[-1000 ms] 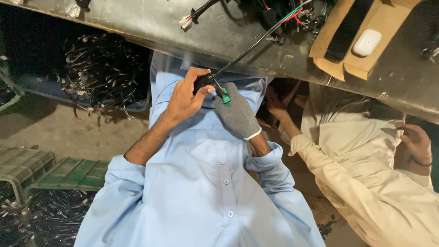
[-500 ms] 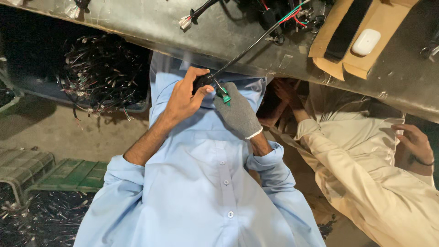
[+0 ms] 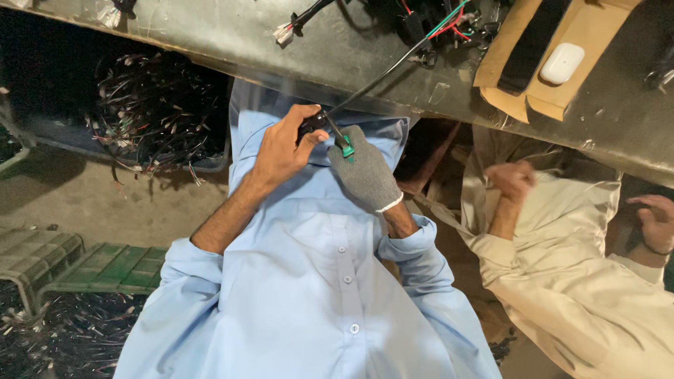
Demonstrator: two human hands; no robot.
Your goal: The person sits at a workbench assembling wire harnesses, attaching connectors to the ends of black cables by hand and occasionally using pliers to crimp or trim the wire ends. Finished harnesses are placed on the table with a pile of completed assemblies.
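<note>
Black wire (image 3: 379, 77) with a small green connector (image 3: 346, 147) at its near end is the worked item; the connector sits just below the table edge (image 3: 210, 49), in front of the person's chest, between the two hands. Wire runs from the connector up and right, over the table edge, into a tangle of red, green and black wires (image 3: 442, 21) on the tabletop.

Left hand (image 3: 284, 151), bare, fingers curled shut around a black plug piece (image 3: 311, 125) on the wire, just left of the green connector. Right hand (image 3: 365, 172), in a grey knit glove, fingers closed on the green connector from the right; the two hands touch at the connector. Both sleeves light blue, buttoned shirt (image 3: 316, 281) fills the lower middle.

Also on the table, right of the wire tangle: an open cardboard box (image 3: 590, 49) holding a white rounded case (image 3: 562, 64) and a black flat object (image 3: 533, 42). Left of the wire on the table, a white connector (image 3: 284, 33) on a black lead.

Below the table, left of the hands: a bin of dark wire bundles (image 3: 154, 112); further down-left, green crates (image 3: 112, 267). Right of the hands, another person in a cream shirt (image 3: 576, 281), one hand (image 3: 512, 179) raised in a fist near the table edge, other hand (image 3: 656, 217) at the far right edge.
</note>
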